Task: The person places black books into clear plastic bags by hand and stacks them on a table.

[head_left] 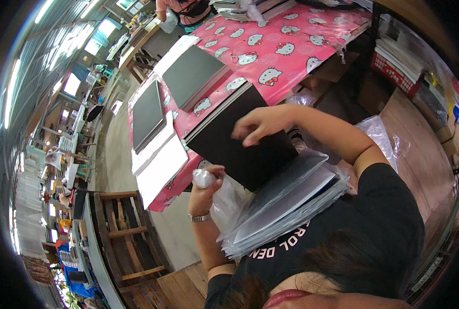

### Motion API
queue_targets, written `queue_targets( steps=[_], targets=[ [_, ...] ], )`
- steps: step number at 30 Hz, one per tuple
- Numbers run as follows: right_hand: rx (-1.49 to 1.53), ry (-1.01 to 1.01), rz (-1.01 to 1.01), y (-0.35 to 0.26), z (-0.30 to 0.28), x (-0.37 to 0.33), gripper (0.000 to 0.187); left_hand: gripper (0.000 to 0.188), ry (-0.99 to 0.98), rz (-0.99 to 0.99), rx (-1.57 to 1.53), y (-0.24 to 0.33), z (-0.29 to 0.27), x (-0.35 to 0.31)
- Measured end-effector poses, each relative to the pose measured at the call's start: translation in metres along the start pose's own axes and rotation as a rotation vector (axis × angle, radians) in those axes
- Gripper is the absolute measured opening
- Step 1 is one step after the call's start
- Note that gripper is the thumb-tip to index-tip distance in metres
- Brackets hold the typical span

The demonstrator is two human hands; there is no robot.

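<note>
In my left hand, closed, is a bunched clear plastic bag whose loose part hangs beside it. My right hand is over the face of a black flat panel, its fingers bent and the thumb apart; whether it touches the panel I cannot tell. The panel tilts against the near edge of the table, with pale layered edges along its upper left side. Across my lap lies a stack of clear plastic sleeves, its top end next to the panel's lower part.
The table's pink patterned cover carries a dark stack, thin dark panels and white sheets. Another person is at the far side. A wooden rack stands lower left, a red basket at right.
</note>
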State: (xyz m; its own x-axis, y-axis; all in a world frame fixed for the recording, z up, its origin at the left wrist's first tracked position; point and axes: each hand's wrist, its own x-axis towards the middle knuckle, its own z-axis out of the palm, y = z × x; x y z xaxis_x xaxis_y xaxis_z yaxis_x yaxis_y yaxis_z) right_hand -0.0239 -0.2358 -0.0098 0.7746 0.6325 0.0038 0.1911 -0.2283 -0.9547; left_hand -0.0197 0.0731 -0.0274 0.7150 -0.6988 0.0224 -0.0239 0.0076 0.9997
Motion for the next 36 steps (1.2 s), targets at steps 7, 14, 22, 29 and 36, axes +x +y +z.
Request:
queue_targets(
  steps=[7,14,22,29,36],
  targets=[
    [-0.068,0.435,-0.368,-0.050,0.051,0.031,0.073,0.045,0.246,0.355,-0.410,0.061,0.061,0.021],
    [-0.071,0.462,-0.343,-0.054,0.048,0.027,0.012,0.020,0.424,0.327,-0.331,0.041,0.049,0.031],
    [-0.441,0.796,-0.453,-0.048,0.058,0.027,0.015,0.029,0.573,0.369,-0.254,0.042,0.056,0.034],
    [0.195,0.717,-0.498,-0.052,0.065,0.028,0.023,0.026,0.539,0.343,-0.322,0.026,0.064,0.034],
    [0.222,0.599,-0.332,-0.046,0.061,0.016,0.022,0.020,0.526,0.317,-0.127,0.046,0.067,0.026]
  ],
)
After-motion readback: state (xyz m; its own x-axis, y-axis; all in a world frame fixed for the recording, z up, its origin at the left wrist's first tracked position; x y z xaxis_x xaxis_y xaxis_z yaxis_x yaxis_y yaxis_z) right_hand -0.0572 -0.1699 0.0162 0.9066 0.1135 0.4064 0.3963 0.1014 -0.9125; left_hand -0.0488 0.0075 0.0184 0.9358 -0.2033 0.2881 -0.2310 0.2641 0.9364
